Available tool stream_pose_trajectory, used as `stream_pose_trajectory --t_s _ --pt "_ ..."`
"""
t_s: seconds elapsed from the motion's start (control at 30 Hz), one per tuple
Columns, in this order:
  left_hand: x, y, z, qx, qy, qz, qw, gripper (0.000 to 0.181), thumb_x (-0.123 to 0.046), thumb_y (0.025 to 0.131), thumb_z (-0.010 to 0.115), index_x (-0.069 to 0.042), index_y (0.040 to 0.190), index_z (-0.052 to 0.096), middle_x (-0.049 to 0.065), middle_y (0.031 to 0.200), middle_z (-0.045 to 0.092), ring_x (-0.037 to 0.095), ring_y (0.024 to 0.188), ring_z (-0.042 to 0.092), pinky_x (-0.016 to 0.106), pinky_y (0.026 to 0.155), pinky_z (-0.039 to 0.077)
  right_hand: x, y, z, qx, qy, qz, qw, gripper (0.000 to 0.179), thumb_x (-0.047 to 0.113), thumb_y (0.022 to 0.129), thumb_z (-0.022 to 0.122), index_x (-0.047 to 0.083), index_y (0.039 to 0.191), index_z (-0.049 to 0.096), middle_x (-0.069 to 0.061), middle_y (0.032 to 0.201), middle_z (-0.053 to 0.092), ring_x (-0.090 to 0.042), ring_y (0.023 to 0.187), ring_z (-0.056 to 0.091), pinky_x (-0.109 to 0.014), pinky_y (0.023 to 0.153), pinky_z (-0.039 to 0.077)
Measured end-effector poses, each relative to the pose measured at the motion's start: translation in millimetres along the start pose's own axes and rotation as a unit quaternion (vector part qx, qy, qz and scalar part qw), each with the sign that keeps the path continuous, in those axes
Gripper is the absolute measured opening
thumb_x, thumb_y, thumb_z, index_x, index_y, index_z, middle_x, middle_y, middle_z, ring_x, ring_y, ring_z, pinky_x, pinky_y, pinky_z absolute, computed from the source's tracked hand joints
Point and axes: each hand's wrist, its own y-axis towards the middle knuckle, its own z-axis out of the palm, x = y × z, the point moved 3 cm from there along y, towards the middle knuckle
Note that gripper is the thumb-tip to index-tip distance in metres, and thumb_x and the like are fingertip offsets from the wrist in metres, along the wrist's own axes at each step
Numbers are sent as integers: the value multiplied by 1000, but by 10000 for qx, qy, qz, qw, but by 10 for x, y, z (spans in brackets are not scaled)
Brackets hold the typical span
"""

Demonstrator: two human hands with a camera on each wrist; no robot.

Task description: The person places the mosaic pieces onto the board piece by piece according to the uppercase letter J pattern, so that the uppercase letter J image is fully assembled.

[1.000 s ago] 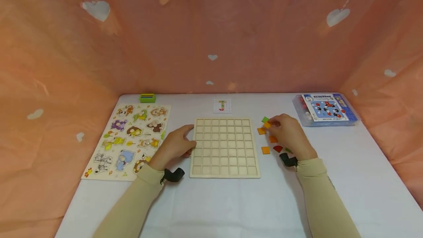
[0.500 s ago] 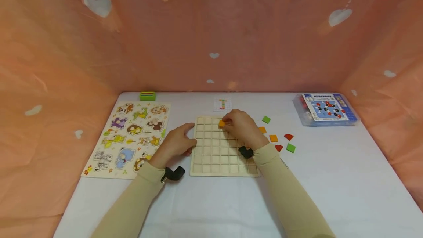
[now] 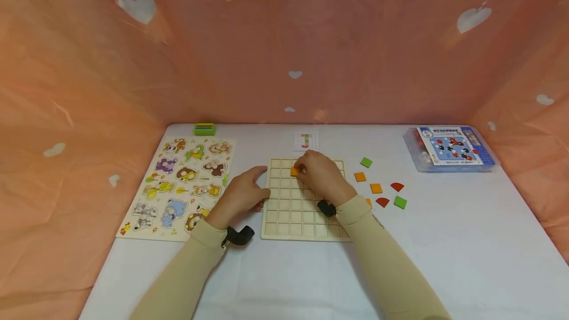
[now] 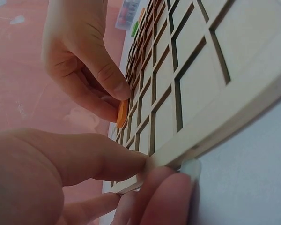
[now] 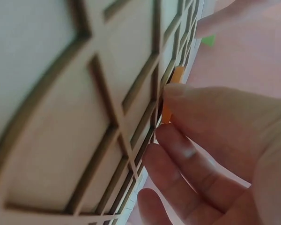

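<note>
A pale wooden grid board (image 3: pixel 284 216) lies on the table in front of me. My left hand (image 3: pixel 240 191) holds its left edge; in the left wrist view the thumb (image 4: pixel 103 159) rests on the rim and curled fingers (image 4: pixel 173 194) touch the side. Over the upper part of the grid, my right hand (image 3: pixel 323 176) pinches an orange square tile (image 3: pixel 294 172) between thumb and fingers. The right wrist view has this orange tile (image 5: pixel 175 82) standing tilted against the grid, its lower part partly hidden by the thumb.
Loose orange tiles (image 3: pixel 376 188), green squares (image 3: pixel 400 202) and red quarter-circle pieces (image 3: pixel 397 187) lie right of the board. Behind it is a pattern card (image 3: pixel 306 141). An animal puzzle board (image 3: pixel 180 216) and green block (image 3: pixel 204 129) are left; a boxed set (image 3: pixel 451 149) stands back right.
My right hand has picked an orange tile from the loose pieces, carried it left over the board, and lowered slightly onto the grid. The left hand has stayed at the board's edge.
</note>
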Motion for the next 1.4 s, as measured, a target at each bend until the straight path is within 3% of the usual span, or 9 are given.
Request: stream_pose_trajectory --t_s 0.67,1.4 --pt "-5 -27 -47 -100 117 13 9999 74 -16 97 72 -17 165 43 6 74 70 16 60 65 28 61 51 4 31 -6 104 236 -78 9996 21 13 101 76 6 119 82 -11 114 73 -26 105 68 -41 100 59" --pt "-28 -16 -17 -62 213 19 9998 74 -16 97 71 -17 165 43 6 72 68 17 60 64 29 61 50 -41 19 -16 212 239 8 9995 21 14 100 76 7 120 82 -11 115 73 -26 104 67 -42 98 59"
